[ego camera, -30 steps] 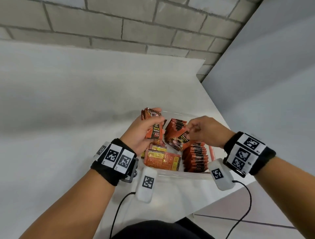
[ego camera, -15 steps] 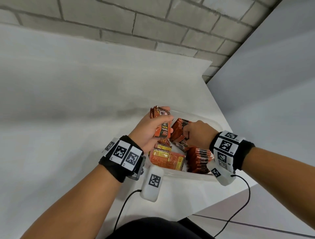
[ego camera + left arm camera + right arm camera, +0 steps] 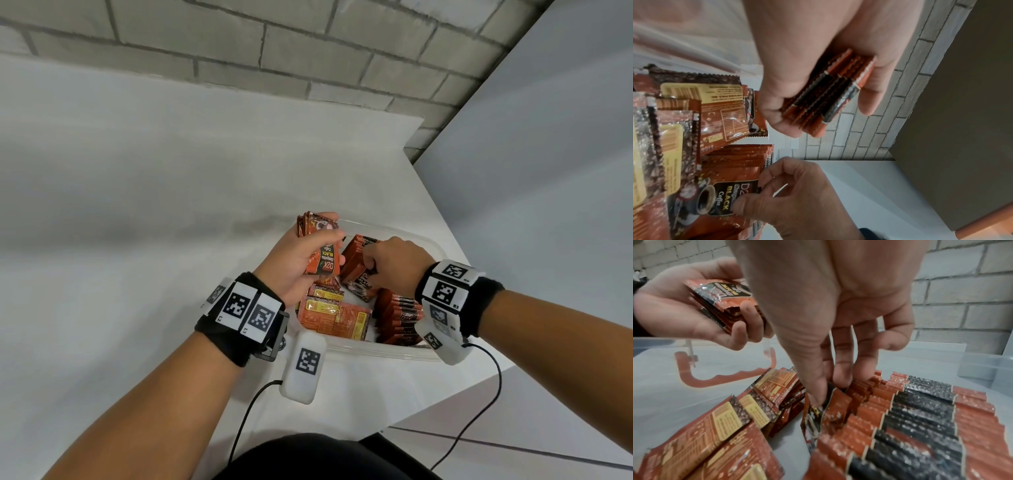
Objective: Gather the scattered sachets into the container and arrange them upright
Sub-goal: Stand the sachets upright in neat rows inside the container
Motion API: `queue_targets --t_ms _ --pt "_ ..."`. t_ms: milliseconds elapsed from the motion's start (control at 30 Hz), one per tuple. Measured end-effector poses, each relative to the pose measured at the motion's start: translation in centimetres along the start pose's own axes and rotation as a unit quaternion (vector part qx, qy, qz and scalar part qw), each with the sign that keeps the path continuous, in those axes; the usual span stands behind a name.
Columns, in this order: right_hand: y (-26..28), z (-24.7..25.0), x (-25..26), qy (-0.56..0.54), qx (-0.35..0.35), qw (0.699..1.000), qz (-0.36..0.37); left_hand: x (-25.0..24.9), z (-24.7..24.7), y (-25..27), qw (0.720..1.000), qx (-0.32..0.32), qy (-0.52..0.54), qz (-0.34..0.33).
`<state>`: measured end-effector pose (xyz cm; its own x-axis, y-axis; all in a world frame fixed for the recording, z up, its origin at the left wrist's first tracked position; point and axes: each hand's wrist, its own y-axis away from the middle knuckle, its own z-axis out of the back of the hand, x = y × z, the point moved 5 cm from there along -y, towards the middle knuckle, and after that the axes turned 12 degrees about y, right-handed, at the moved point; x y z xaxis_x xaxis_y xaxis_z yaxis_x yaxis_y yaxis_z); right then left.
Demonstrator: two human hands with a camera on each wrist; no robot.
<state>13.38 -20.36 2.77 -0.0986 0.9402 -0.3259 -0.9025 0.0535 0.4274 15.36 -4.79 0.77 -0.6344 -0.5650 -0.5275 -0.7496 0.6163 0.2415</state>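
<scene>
My left hand (image 3: 310,251) grips a stack of orange-and-black coffee sachets (image 3: 320,248) above the left side of the clear plastic container (image 3: 380,351). The same stack (image 3: 826,97) shows edge-on in the left wrist view. My right hand (image 3: 387,262) reaches down into the container and pinches one sachet (image 3: 831,404) at the front of a row of upright sachets (image 3: 916,415). More sachets (image 3: 334,317) lie flat or leaning on the container's left side (image 3: 719,434).
The container stands near the right corner of a white table (image 3: 137,205), close to its front edge. A brick wall (image 3: 274,51) runs behind and a grey panel (image 3: 548,171) stands to the right. Cables hang from both wrist units.
My right hand has dropped from above the sachets down into the upright row and now pinches one there. The left hand has stayed holding its stack.
</scene>
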Motion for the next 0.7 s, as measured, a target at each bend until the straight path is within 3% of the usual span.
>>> queue_targets --t_ms 467,567,633,700 --pt "1.6 1.5 -2.3 -0.115 -0.072 0.990 -0.040 0.2 0.0 0.2 0.999 -0.007 -0.038 0.020" --pt "2.9 3.6 -1.9 -0.303 -0.121 0.945 -0.022 0.1 -0.2 0.4 0.999 0.007 -0.042 0.019" --pt "3.9 4.7 -0.7 -0.455 -0.102 0.884 0.008 0.0 -0.5 0.6 0.999 0.019 -0.048 0.004" --pt "4.4 4.9 0.7 -0.514 -0.072 0.854 0.038 -0.1 -0.8 0.6 0.998 0.028 -0.061 -0.007"
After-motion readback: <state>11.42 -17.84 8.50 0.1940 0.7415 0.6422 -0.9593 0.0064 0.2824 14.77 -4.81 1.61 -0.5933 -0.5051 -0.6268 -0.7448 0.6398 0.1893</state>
